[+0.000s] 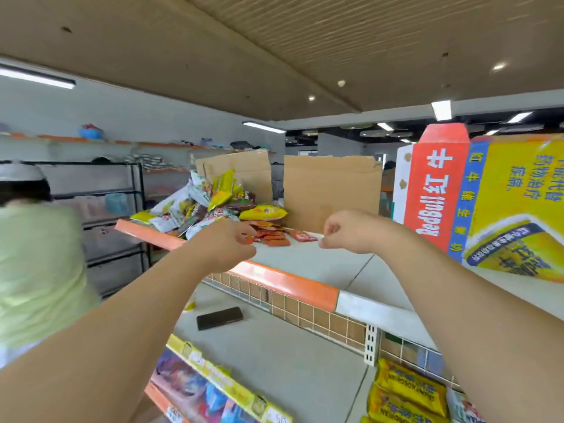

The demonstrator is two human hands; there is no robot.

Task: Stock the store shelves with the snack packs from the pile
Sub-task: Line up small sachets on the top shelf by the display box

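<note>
A pile of snack packs (207, 206), yellow, white and brown, lies on the left part of the top shelf (317, 264). Small flat red packs (274, 236) are spread on the shelf just right of the pile. My left hand (227, 244) is over the shelf's orange front edge with its fingers closed on a small red pack (247, 239). My right hand (345, 232) hovers over the shelf with curled fingers pinched together; whether it holds anything cannot be made out.
Two cardboard sheets (329, 190) stand behind the pile. A large yellow and red carton (488, 196) lies at the right. A black phone (219, 318) rests on the lower shelf, yellow packs (406, 389) sit at the bottom right. A person in a pale green top (39, 264) stands at the left.
</note>
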